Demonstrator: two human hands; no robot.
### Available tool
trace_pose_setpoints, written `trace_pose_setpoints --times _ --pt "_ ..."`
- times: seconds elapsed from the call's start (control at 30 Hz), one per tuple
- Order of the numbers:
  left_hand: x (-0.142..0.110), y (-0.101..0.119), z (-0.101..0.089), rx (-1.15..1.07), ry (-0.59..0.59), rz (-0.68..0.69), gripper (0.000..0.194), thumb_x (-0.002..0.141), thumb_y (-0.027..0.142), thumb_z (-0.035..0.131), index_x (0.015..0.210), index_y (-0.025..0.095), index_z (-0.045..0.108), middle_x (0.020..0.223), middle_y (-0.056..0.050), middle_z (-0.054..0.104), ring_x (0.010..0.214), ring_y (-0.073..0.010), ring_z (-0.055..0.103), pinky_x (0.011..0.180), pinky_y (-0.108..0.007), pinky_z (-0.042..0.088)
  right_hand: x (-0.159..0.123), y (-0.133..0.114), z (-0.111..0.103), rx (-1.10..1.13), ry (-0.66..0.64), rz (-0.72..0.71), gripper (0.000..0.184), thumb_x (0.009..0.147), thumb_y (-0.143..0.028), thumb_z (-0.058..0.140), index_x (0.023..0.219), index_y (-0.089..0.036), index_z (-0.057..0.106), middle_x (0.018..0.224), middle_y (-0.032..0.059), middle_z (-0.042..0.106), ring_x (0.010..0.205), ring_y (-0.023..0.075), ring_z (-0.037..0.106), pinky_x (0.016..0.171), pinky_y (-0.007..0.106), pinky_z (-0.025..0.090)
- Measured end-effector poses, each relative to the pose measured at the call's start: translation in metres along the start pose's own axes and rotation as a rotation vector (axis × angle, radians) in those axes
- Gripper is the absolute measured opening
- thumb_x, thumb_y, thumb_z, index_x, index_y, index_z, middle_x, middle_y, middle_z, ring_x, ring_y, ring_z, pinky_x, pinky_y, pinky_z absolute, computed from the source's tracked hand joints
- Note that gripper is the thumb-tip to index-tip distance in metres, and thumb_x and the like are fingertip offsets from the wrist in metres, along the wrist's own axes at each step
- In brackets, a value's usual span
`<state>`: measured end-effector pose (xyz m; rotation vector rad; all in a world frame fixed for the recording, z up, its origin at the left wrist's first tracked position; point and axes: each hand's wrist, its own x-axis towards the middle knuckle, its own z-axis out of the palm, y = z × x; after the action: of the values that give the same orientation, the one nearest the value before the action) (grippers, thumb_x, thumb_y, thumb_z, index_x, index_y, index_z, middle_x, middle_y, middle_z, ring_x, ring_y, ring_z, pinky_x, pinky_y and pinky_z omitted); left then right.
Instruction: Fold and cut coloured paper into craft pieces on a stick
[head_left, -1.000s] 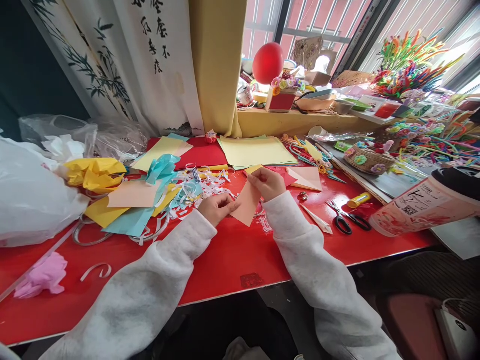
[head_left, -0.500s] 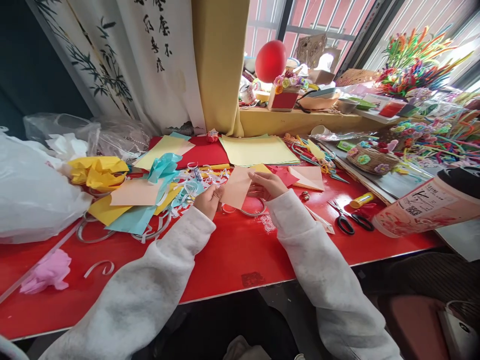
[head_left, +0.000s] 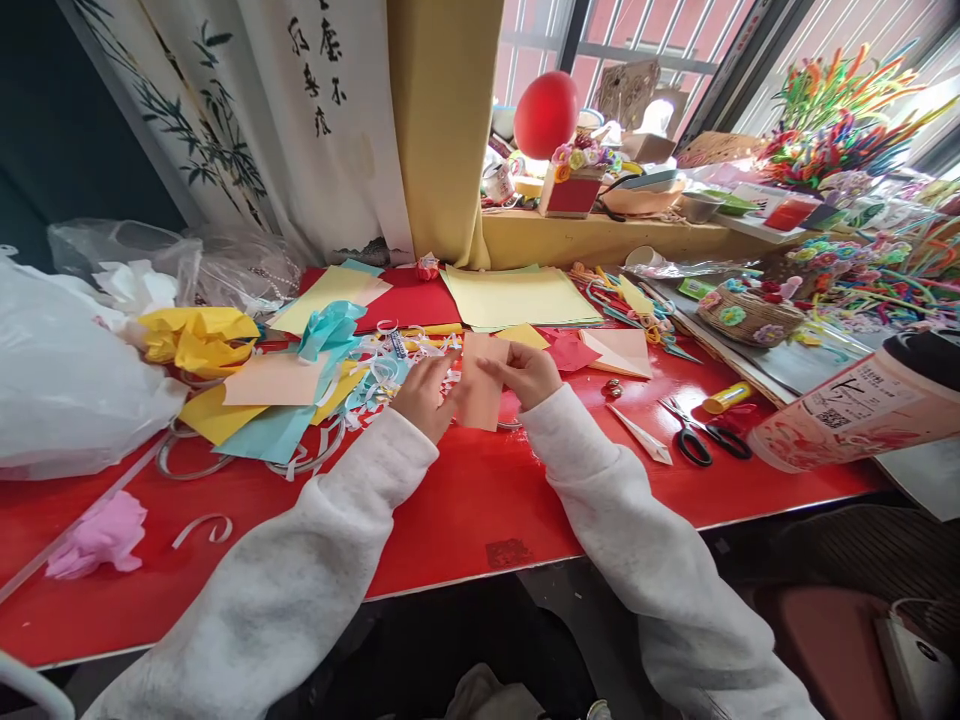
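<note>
A salmon-pink sheet of paper (head_left: 480,402) stands upright over the middle of the red table. My right hand (head_left: 534,376) pinches its right side, thumb on the near face. At the left edge of the sheet, my left hand (head_left: 426,398) has its fingers stretched out and thumb apart; whether the fingertips touch the paper I cannot tell. Behind the sheet lie a yellow paper piece (head_left: 523,337) and a red paper piece (head_left: 570,350). White and blue paper shreds (head_left: 386,375) are heaped beyond my left hand.
To the right are black-handled scissors (head_left: 701,437), a yellow glue stick (head_left: 727,398), a folded paper strip (head_left: 640,434) and a tilted cup (head_left: 847,405). A white plastic bag (head_left: 75,380) and pink crumpled paper (head_left: 101,537) sit left. Pale yellow sheets (head_left: 525,297) lie at the back.
The pink sheet has turned from tilted to upright and looks narrower. My left hand has gone from pinching its left edge to fingers spread; my right hand has shifted slightly left.
</note>
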<state>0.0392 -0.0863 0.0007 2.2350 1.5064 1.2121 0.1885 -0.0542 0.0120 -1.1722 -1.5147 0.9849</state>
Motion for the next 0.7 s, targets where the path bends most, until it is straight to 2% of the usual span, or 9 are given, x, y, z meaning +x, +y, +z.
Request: trace_pose_setpoints --times 0.1,0.2,0.27,0.37,0.43,0.53,0.63,0.7 --pt "-0.003 0.007 -0.001 -0.128 -0.109 -0.080 0.055 0.071 0.048 0.046 0.115 0.015 0.043 0.109 -0.007 0.053 0.095 -0.0176 0.051 0.082 -0.026 0.040 -0.006 -0.002 0.008 -0.074 -0.121 -0.051 0.042 0.052 -0.054 0.060 0.055 -0.016 0.043 0.046 -0.0046 0.041 0.042 0.0050 0.040 0.039 0.019 0.033" --pt "-0.003 0.012 -0.006 -0.287 -0.186 -0.186 0.054 0.070 0.047 0.047 0.116 0.017 0.044 0.105 -0.005 0.057 0.087 -0.0173 0.055 0.073 -0.024 0.044 -0.009 -0.007 0.008 -0.057 -0.211 -0.063 0.043 0.062 -0.057 0.050 0.056 -0.015 0.044 0.045 -0.0032 0.043 0.040 0.0059 0.042 0.038 0.019 0.033" --pt "-0.002 0.014 -0.011 -0.347 -0.166 -0.295 0.048 0.072 0.043 0.045 0.113 0.017 0.048 0.099 -0.004 0.060 0.085 -0.0181 0.056 0.072 -0.024 0.044 -0.009 -0.009 0.003 -0.019 -0.181 -0.058 0.043 0.066 -0.056 0.046 0.053 -0.015 0.042 0.043 -0.0031 0.042 0.038 0.0060 0.041 0.037 0.020 0.032" --pt "0.002 0.015 -0.017 -0.397 -0.042 -0.405 0.039 0.073 0.037 0.044 0.105 0.016 0.054 0.095 -0.003 0.062 0.086 -0.0188 0.056 0.073 -0.024 0.043 -0.005 -0.010 -0.006 0.065 -0.109 -0.059 0.038 0.065 -0.049 0.052 0.051 -0.015 0.043 0.046 -0.0036 0.042 0.041 0.0053 0.042 0.040 0.019 0.034" --pt "0.004 0.015 -0.020 -0.495 -0.014 -0.425 0.038 0.073 0.035 0.045 0.104 0.016 0.054 0.096 -0.002 0.062 0.086 -0.0177 0.056 0.071 -0.022 0.043 -0.002 -0.010 -0.011 0.139 -0.109 -0.024 0.029 0.060 -0.041 0.060 0.060 -0.014 0.051 0.054 -0.0027 0.049 0.050 0.0066 0.047 0.047 0.020 0.038" --pt "0.005 0.016 -0.021 -0.604 -0.105 -0.469 0.039 0.071 0.039 0.047 0.099 0.014 0.057 0.089 -0.003 0.064 0.077 -0.0168 0.058 0.062 -0.021 0.045 0.000 -0.010 -0.016 0.237 -0.165 0.065 0.032 0.055 -0.033 0.065 0.080 -0.015 0.058 0.072 0.0000 0.059 0.066 0.0099 0.054 0.061 0.023 0.043" --pt "0.005 0.013 -0.020 -0.579 -0.153 -0.433 0.042 0.071 0.044 0.047 0.098 0.014 0.058 0.087 -0.003 0.064 0.077 -0.0173 0.058 0.062 -0.022 0.045 0.001 -0.011 -0.018 0.297 -0.211 0.143 0.032 0.054 -0.030 0.066 0.082 -0.015 0.061 0.076 0.0019 0.063 0.069 0.0111 0.056 0.067 0.026 0.044" --pt "0.005 0.009 -0.019 -0.574 -0.145 -0.365 0.043 0.071 0.042 0.048 0.105 0.016 0.055 0.099 -0.003 0.061 0.087 -0.0181 0.056 0.070 -0.022 0.045 0.000 -0.011 -0.019 0.307 -0.215 0.172 0.031 0.052 -0.028 0.067 0.080 -0.015 0.063 0.074 0.0018 0.064 0.067 0.0111 0.057 0.067 0.026 0.044"
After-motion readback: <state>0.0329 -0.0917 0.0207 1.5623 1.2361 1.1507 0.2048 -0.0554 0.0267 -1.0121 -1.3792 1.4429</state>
